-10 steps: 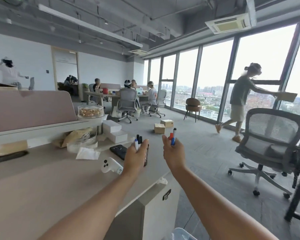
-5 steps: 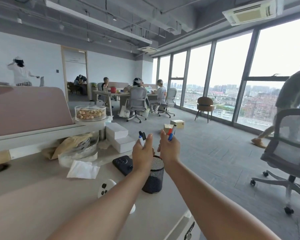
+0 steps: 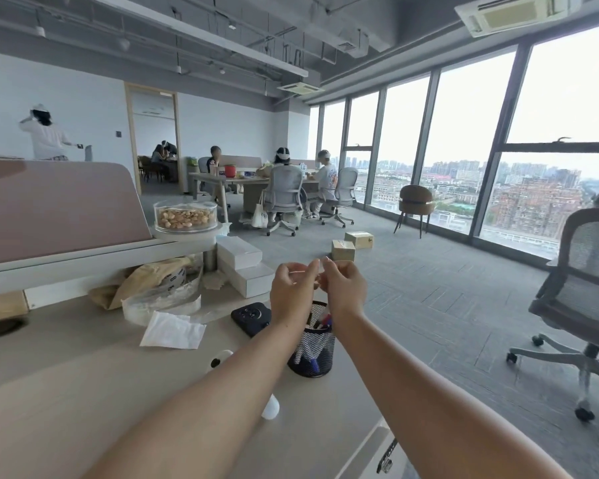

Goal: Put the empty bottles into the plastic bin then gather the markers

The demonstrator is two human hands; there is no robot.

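Okay, head view, the only one. Both hands hover above a black mesh pen cup [image 3: 311,350] on the counter [image 3: 83,392], near its right edge. Left hand [image 3: 293,295] has fingers curled loosely, grip empty and relaxed, nothing in it. Right hand [image 3: 344,288] is just beside it, thumb and forefinger pinched near the left fingertips; whether something tiny sits in that pinch cannot be told, blurred. The markers [image 3: 322,323] stand inside the mesh cup, red and blue caps poking up at the rim, more blue seen through the mesh lower down.

Black phone [image 3: 251,316] lies flat just left of the cup. White game controller [image 3: 220,359] is partly hidden behind the left forearm. White folded paper packet [image 3: 173,331] sits further left, next to a crumpled clear plastic bag [image 3: 163,299] and a brown paper bag [image 3: 146,278]. Two white boxes [image 3: 244,267] are stacked stepwise at the counter's far edge. Round clear tub [image 3: 185,216] on the raised shelf holds nuts, lid on. Two small cardboard boxes [image 3: 351,244] rest on the floor beyond. Grey mesh office chair [image 3: 581,288] at right.
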